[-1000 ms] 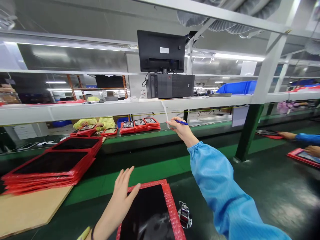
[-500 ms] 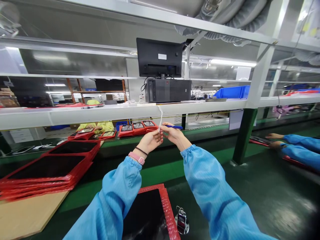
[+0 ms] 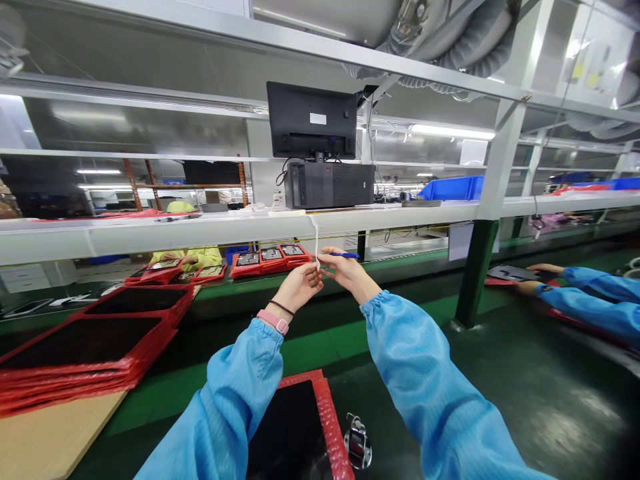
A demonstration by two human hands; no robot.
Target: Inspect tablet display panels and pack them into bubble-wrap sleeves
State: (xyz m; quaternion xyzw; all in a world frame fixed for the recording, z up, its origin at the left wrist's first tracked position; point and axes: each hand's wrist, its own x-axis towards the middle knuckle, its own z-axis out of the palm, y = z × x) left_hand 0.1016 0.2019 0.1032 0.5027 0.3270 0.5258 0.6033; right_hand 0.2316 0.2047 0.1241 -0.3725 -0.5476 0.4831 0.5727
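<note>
A thin white cord [image 3: 316, 235] hangs from the edge of the white shelf. My left hand [image 3: 299, 288] is closed in a pinch around its lower end. Close against it, my right hand [image 3: 346, 272] has its fingertips at the cord and a blue pen [image 3: 351, 255] held between the fingers, pointing right. Whether the right fingertips also grip the cord, I cannot tell. Below my arms lies a black flat panel [image 3: 290, 430] on red bubble wrap [image 3: 336, 423], partly covered by my left sleeve. A shiny metal tally counter [image 3: 358, 442] rests to its right.
Stacked black panels in red wrap [image 3: 75, 343] stand at left on a wooden board [image 3: 60, 440]. A monitor [image 3: 314, 120] and a computer case [image 3: 333, 185] are on the shelf [image 3: 240, 227]. A green post [image 3: 477, 273] rises at right, beyond it a co-worker's blue sleeves [image 3: 595, 290].
The view has shifted slightly, with the shelf and post now further left. My hands stay together at the cord's lower end. At right, the co-worker's hands have moved a grey panel into view.
</note>
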